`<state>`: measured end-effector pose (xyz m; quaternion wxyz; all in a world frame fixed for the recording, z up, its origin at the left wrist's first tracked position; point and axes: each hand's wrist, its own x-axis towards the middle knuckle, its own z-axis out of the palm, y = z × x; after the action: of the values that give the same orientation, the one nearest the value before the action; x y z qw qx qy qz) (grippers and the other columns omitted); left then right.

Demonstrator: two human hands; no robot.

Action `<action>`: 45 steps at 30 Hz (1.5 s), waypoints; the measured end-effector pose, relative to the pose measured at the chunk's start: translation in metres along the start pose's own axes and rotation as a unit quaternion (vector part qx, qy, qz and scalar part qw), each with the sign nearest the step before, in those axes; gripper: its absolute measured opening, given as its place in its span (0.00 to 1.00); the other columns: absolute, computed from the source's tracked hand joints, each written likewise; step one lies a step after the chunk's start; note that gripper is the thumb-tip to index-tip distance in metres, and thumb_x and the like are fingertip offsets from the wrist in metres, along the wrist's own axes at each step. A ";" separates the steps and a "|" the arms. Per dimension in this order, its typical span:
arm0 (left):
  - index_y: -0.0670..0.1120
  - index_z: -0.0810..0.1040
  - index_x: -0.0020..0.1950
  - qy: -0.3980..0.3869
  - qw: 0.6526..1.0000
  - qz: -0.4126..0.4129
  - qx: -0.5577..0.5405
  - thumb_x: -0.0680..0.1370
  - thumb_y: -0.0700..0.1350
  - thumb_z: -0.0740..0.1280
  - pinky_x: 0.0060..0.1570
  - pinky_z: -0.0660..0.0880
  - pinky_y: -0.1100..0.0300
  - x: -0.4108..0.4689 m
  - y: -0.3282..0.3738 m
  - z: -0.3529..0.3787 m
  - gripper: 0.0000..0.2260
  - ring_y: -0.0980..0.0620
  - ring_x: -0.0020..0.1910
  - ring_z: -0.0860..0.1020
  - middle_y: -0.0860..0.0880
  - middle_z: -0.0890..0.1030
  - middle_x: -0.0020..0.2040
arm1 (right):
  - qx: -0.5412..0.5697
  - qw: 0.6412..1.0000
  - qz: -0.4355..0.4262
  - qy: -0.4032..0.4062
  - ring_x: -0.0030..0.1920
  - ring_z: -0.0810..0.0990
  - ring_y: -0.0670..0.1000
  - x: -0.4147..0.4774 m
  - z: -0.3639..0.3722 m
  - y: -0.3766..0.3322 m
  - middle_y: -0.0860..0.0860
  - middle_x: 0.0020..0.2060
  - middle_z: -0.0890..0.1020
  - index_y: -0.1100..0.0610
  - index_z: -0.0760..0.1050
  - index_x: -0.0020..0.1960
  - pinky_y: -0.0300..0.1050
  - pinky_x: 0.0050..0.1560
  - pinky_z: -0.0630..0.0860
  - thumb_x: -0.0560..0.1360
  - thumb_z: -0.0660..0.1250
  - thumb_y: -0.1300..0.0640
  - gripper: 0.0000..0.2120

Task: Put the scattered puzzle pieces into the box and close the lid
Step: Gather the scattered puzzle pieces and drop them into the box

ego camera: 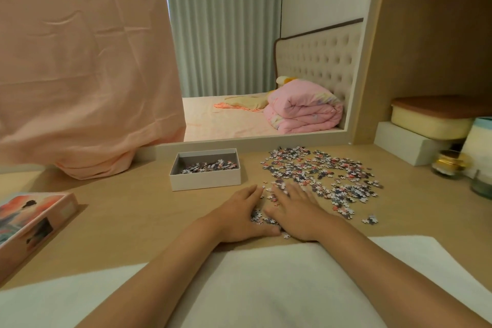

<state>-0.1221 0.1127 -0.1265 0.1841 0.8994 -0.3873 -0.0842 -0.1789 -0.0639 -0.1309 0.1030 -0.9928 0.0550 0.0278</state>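
Note:
A wide scatter of small puzzle pieces (322, 176) covers the wooden desk to the right of centre. An open white box (205, 180) stands left of the scatter, with a thin layer of pieces (210, 166) inside. Its lid (34, 218), printed with a pink picture, lies at the desk's left edge. My left hand (239, 213) and my right hand (295, 210) lie flat on the desk side by side, fingers straight, at the near edge of the scatter. A small cluster of pieces (259, 217) sits between the two hands.
A mirror (266, 61) stands behind the desk, partly draped with a pink cloth (80, 74). At the right are a cream container (431, 120) on a white block, a gold-lidded jar (450, 165) and a glass (482, 184). A white towel (266, 287) lies under my forearms.

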 end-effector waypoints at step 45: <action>0.52 0.72 0.72 0.261 0.964 0.029 0.052 0.80 0.47 0.61 0.73 0.57 0.57 0.031 -0.065 -0.035 0.19 0.53 0.73 0.61 0.54 0.69 0.73 | 0.142 0.977 -0.053 0.151 0.71 0.69 0.48 0.058 -0.020 0.003 0.48 0.71 0.74 0.50 0.75 0.70 0.45 0.70 0.63 0.81 0.60 0.50 0.18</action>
<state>-0.0474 0.1408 -0.1209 0.2340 0.8871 -0.3552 0.1790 -0.1203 -0.0769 -0.1155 0.2348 -0.9623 0.0210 -0.1356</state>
